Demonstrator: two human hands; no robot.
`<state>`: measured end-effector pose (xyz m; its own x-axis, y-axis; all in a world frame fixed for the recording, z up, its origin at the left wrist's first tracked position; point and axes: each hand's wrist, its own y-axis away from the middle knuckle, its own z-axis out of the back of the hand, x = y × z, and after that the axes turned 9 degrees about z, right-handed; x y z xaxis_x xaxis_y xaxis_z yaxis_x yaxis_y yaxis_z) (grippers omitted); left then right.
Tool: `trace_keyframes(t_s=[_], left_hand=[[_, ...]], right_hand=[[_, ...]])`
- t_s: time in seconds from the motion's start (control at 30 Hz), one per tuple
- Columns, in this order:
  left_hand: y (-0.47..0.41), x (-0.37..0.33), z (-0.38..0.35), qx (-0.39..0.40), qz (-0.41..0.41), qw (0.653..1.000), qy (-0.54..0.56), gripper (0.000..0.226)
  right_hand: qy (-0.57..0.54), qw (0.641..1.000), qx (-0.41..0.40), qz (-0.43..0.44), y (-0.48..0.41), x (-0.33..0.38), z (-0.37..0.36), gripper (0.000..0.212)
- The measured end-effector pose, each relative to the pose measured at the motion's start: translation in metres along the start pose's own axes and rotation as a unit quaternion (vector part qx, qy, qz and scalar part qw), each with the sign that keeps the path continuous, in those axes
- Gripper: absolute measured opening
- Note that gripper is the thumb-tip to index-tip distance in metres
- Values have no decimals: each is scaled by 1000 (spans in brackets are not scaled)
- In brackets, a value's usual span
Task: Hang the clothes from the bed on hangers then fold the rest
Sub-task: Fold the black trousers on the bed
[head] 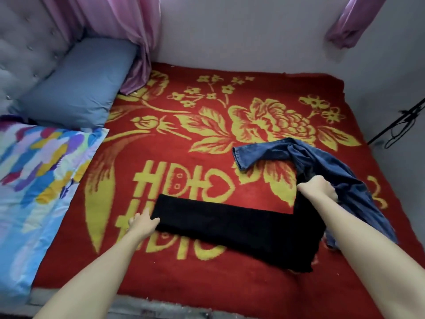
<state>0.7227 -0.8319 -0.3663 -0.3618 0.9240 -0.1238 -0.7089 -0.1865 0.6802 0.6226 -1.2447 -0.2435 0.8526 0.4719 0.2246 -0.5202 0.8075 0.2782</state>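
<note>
A pair of black trousers (230,229) lies flat across the red and yellow blanket (184,139) on the bed, legs stretched to the left. My left hand (142,223) rests on the blanket at the leg ends, fingers touching the hem. At the waist end, my right hand (318,188) grips the black fabric where it meets a crumpled blue denim garment (322,162). The denim lies partly under and to the right of the trousers, one leg or sleeve reaching left.
A blue pillow (78,86) and a multicoloured pillow (34,171) lie at the left by the tufted headboard (25,49). Pink curtains (128,31) hang at the back. A black stand with cables (400,127) leans at the right wall.
</note>
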Motion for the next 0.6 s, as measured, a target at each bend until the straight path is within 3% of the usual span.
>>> trace_keyframes(t_s=[0.2, 0.33, 0.43, 0.6], left_hand=[[-29, 44, 26, -39, -41, 998, 32, 54], [-60, 71, 39, -38, -42, 998, 40, 51], [-76, 75, 41, -51, -39, 997, 38, 50], [-79, 61, 9, -56, -108, 991, -59, 55]], right_hand=[[18, 991, 38, 124, 59, 142, -72, 18], [-98, 954, 183, 216, 108, 208, -150, 32], [-128, 923, 288, 220, 137, 206, -202, 54], [-55, 948, 287, 129, 137, 116, -242, 47]])
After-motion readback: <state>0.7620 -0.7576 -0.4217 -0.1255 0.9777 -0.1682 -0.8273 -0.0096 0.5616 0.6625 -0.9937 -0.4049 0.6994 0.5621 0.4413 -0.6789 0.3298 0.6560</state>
